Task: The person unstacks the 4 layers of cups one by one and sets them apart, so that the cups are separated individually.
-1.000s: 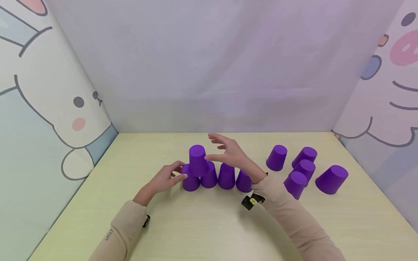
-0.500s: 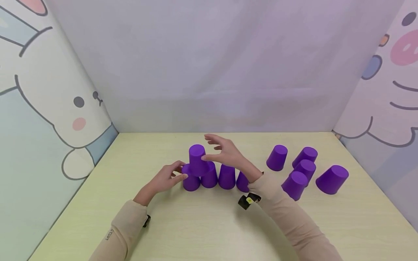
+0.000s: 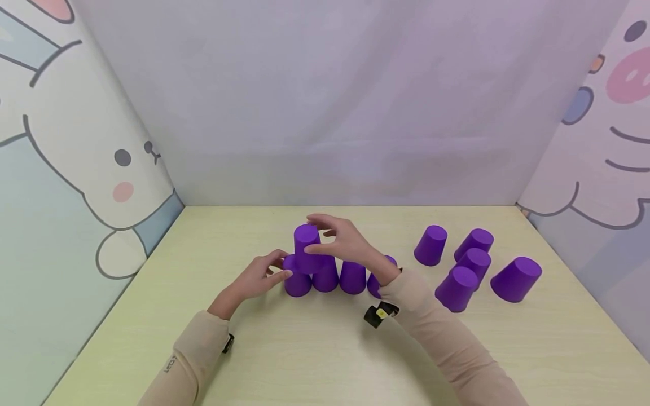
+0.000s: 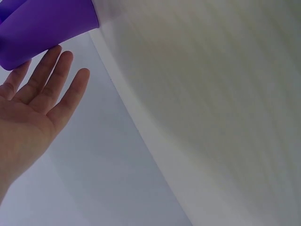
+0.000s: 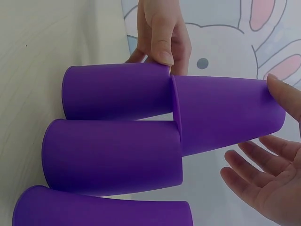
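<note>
Upside-down purple cups stand in a row on the table. My left hand (image 3: pixel 256 277) holds the leftmost cup (image 3: pixel 297 286) lightly, its thumb on the near side and fingertips against the far side. Resting across the tops of that cup and the second cup (image 5: pixel 113 157) is an upper cup (image 5: pixel 221 113), also upside down. My right hand (image 3: pixel 346 241) is around the upper cup's right side. In the right wrist view its thumb touches near the cup's closed end, while the other fingers are spread loosely below the cup. Two more row cups, the third (image 3: pixel 352 280) and the fourth (image 3: pixel 374 287), stand to the right, the fourth partly behind my right wrist.
Several other upside-down purple cups stand apart at the right of the table (image 3: pixel 294 349), among them a back one (image 3: pixel 430 246) and a rightmost one (image 3: pixel 516 279). A grey backdrop (image 3: pixel 325 113) and printed side panels (image 3: pixel 122 180) enclose the table.
My right hand has moved left and slightly down, bringing its thumb and fingers farther around the upper cup. The left hand and the cups have stayed in place.
</note>
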Available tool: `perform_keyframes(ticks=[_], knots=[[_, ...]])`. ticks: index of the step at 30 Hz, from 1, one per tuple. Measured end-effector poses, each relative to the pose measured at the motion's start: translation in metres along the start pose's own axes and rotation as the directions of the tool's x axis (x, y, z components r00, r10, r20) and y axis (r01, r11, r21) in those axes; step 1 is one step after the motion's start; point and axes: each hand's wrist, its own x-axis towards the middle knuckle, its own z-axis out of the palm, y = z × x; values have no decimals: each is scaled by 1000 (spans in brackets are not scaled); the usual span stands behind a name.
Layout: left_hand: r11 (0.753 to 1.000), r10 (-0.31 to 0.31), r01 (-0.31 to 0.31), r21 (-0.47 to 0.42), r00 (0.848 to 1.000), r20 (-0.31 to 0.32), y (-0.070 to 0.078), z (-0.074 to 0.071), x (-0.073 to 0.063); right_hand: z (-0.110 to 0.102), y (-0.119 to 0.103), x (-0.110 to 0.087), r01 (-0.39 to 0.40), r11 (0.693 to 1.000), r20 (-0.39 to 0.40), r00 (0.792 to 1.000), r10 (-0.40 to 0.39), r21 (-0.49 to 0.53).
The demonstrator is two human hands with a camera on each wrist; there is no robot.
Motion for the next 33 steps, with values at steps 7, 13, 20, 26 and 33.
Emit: perform_keyframes(ticks=[7, 13, 20, 26, 33], knots=[[1000, 6, -6, -9, 1000, 4, 0, 0, 0, 2, -3, -1, 31, 999, 11, 999, -31, 25], [1000, 11, -11, -9, 1000, 4, 1, 0, -1, 0, -4, -2, 39, 999, 5, 999, -39, 12], [1000, 6, -6, -10, 1000, 0, 1, 0, -2, -6, -11, -6, 63, 998, -18, 998, -63, 14], [1000, 3, -3, -9, 1000, 2, 1, 0, -2, -11, -17, -11, 67, 998, -29, 997, -67, 8], [1000, 7, -7, -8, 1000, 2, 1, 0, -2, -17, -24, -18, 76, 997, -50, 996, -76, -4]])
